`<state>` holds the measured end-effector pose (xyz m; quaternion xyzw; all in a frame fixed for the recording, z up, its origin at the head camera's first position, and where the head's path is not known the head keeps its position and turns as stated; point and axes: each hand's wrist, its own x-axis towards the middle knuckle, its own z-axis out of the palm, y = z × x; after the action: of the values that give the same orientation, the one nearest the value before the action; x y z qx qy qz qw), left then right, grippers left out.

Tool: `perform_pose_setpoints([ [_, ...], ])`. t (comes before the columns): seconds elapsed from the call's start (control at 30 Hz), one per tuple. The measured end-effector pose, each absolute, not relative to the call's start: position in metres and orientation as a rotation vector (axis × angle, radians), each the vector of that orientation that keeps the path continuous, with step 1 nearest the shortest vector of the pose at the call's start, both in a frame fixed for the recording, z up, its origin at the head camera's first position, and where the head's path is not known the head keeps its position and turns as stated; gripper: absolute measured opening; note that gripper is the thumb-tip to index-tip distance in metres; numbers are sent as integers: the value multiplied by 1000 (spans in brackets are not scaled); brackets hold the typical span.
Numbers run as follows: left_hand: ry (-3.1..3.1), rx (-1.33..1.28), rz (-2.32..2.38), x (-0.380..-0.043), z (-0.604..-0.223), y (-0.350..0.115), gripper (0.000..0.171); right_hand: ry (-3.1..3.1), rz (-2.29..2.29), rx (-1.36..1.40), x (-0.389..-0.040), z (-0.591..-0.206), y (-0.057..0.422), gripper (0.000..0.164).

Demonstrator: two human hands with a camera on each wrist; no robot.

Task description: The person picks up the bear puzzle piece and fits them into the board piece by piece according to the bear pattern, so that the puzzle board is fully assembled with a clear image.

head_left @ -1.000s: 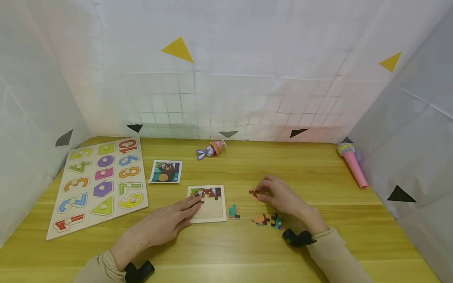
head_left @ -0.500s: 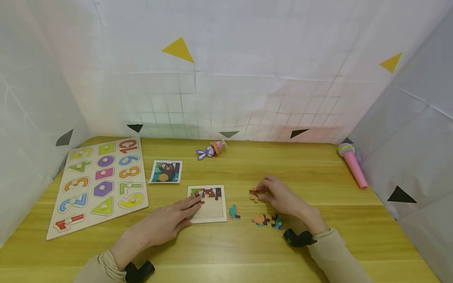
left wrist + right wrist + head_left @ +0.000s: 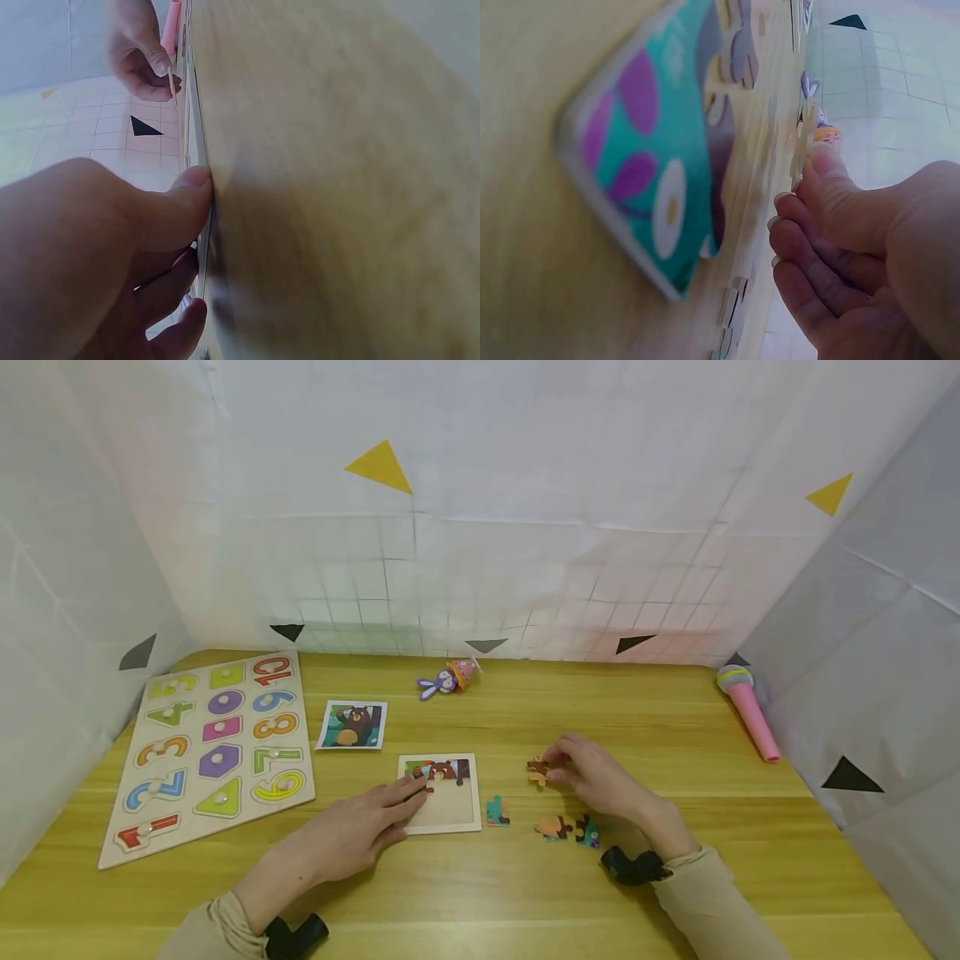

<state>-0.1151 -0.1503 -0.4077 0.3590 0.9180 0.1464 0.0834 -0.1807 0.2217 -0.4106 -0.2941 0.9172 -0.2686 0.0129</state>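
Observation:
My left hand (image 3: 348, 833) rests with extended fingers over the left side of a small wooden puzzle tray (image 3: 476, 797); the left wrist view shows its thumb (image 3: 193, 193) at the tray's edge. Bear-head puzzle pieces (image 3: 442, 769) fill the tray's top part, and bare wood shows below. To the right of the tray, my right hand (image 3: 596, 781) pinches a brown-and-tan puzzle piece (image 3: 536, 771) between thumb and fingers, seen edge-on in the right wrist view. Nearer me lie a teal piece (image 3: 496, 810), a tan-and-brown piece (image 3: 552, 827) and a teal corner piece (image 3: 630, 150).
A printed bear picture card (image 3: 350, 725) lies behind the tray. At left is a wooden number-and-shape board (image 3: 201, 691). A purple rabbit toy (image 3: 447, 678) lies at the back, and a pink toy microphone (image 3: 752, 714) at far right. White sheeting (image 3: 525, 460) encloses the table.
The right hand keeps the puzzle piece at nearly the same spot, its angle shifting only slightly. The left hand has stayed on the tray.

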Motion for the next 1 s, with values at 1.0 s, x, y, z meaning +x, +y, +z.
perform_pose_setpoints([
  [1.0,2752,1102,411,-116,-407,-149,51,2795,-850,-1076,-177,-398,140,16],
])
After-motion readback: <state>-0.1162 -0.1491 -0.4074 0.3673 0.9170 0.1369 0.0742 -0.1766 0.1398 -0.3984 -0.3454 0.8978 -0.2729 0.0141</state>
